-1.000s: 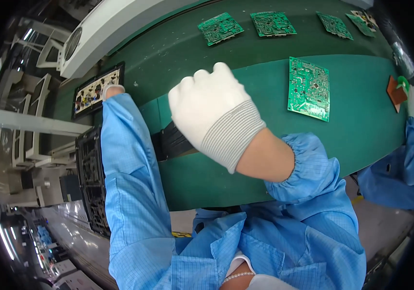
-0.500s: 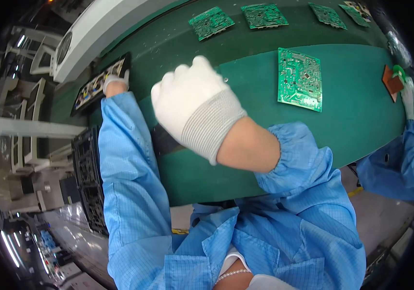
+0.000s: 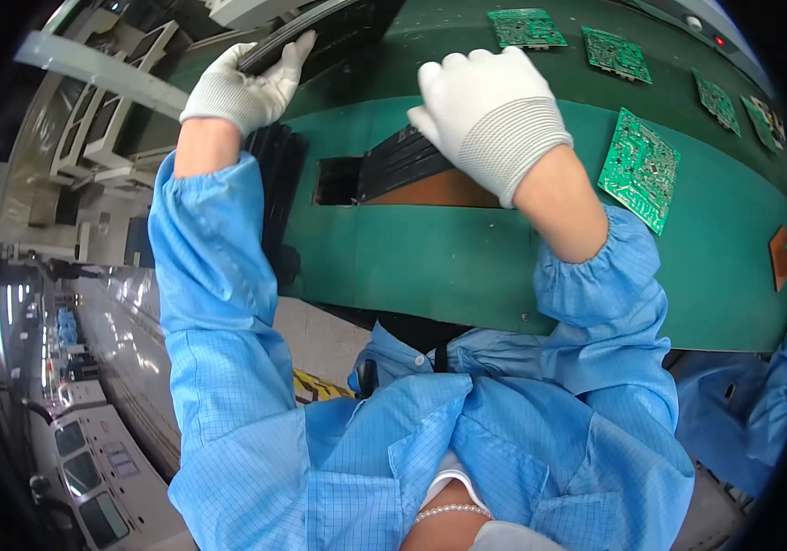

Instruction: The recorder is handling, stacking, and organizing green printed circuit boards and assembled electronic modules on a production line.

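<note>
Head view, left hand [image 3: 244, 87]: gripping the black tray [image 3: 345, 31] by its edge — tilted at the table's [image 3: 430, 257] far left, perhaps for control.
Right hand [image 3: 487, 106]: curled by the black block [image 3: 402, 163]; grip hidden, cannot tell.
Circuit boards [image 3: 639, 170]: spaced apart — likely against knocks.

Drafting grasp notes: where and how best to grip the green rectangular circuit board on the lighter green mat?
Likely best: pinch the circuit board by its left and right edges, from above. Both show uncovered, the broad face carries small components, and a blue fabric sleeve crowds the lower edge.
</note>
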Motion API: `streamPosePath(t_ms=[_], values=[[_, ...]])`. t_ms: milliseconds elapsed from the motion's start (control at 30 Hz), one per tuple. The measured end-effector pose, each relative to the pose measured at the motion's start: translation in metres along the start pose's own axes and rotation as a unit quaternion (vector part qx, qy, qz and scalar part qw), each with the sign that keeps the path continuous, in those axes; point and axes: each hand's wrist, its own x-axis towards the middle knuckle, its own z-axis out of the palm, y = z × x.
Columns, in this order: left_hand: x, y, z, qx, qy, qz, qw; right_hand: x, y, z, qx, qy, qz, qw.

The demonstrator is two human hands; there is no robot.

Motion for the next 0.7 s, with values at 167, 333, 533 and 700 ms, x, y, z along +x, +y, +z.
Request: streamPosePath(t_ms=[167, 333, 533, 700], values=[[-0.080, -0.007, -0.006, 0.103, 0.015, 0.022, 0.994, -0.005, 0.006, 0.003, 0.016, 0.057, -0.031, 0.998], [-0.171, 0.041, -0.062, 0.218, -0.065, 0.086, 0.970, 0.002, 0.004, -0.001, 0.003, 0.014, -0.037, 0.999], [-0.243, 0.035, -0.132, 0.502, 0.135, 0.384, 0.763, 0.003, 0.006, 0.005, -0.022, 0.001, -0.039, 0.999], [-0.274, 0.031, -0.173, 0.367, 0.196, 0.365, 0.833, 0.002, 0.009, 0.005, -0.034, 0.001, -0.047, 0.998]])
